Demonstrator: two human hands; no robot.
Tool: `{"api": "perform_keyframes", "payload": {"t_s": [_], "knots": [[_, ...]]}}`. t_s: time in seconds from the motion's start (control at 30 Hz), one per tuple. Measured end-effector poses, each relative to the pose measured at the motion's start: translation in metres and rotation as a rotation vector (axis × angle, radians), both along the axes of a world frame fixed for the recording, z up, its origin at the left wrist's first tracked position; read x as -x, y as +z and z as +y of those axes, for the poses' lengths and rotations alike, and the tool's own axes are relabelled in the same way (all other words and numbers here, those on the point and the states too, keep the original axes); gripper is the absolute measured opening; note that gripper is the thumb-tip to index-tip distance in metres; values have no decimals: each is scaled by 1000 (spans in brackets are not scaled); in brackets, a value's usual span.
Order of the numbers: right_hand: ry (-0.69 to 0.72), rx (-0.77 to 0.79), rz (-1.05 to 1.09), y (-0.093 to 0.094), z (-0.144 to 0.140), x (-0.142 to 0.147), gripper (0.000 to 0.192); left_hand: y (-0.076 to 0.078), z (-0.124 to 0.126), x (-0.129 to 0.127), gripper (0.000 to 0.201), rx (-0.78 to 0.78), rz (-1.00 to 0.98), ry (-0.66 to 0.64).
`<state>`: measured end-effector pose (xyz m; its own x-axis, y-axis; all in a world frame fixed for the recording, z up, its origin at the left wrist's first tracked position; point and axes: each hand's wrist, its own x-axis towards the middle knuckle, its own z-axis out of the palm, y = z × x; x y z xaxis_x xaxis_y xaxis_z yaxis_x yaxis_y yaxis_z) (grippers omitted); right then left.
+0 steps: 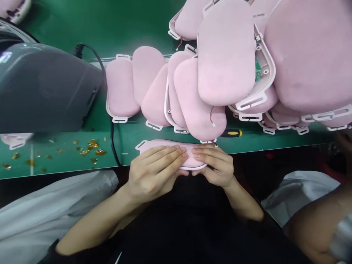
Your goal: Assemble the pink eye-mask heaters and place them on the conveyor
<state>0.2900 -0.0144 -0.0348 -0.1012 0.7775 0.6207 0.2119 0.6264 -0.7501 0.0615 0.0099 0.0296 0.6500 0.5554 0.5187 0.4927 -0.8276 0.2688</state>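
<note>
A pink padded plastic housing [156, 143] with a white rim and a slotted strap loop at its left end is held at the table's front edge. My left hand [155, 172] grips it, fingers flat across the top and thumb below the rim. On its right end my right hand [217, 165] pinches it the same way, fingertips on top and thumb underneath. Just behind lie several similar pink housings [196, 95] in an overlapping row. A red wire with a white connector [212, 117] lies over one of them.
A dark grey machine [46, 88] stands at left, with a black cable [112, 135] running to the table edge. Gold foil scraps [92, 145] litter the green table [82, 22]. A black-and-yellow handle [232, 133] lies behind my right hand. Another person's arm [316, 220] is at lower right.
</note>
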Motion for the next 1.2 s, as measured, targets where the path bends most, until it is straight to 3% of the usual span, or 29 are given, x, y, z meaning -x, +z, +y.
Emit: {"api": "perform_keyframes", "payload": {"t_s": [0.23,0.47,0.63,0.8,0.93,1.0,1.1,1.2], "knots": [[-100,2,39,-5,1,5,26,-5,-4,-9,36,-17,-41,55],[4,20,-73,4,-4,-3,32,6,2,5,34,74,118,-42],[-91,1,-64,-2,-8,5,35,8,10,8,35,93,134,-84],[-173,-50,-2,-8,-8,18,23,0,1,-2,35,9,33,-16],[-105,-65,16,-10,-4,10,33,10,6,6,27,64,154,-21],[-48,-27,24,-9,-3,0,35,15,11,19,34,135,238,13],[-44,0,-10,0,-9,-12,33,11,12,37,32,202,117,29],[-122,-9,-208,20,-20,-10,37,5,2,41,32,187,-89,-6]]}}
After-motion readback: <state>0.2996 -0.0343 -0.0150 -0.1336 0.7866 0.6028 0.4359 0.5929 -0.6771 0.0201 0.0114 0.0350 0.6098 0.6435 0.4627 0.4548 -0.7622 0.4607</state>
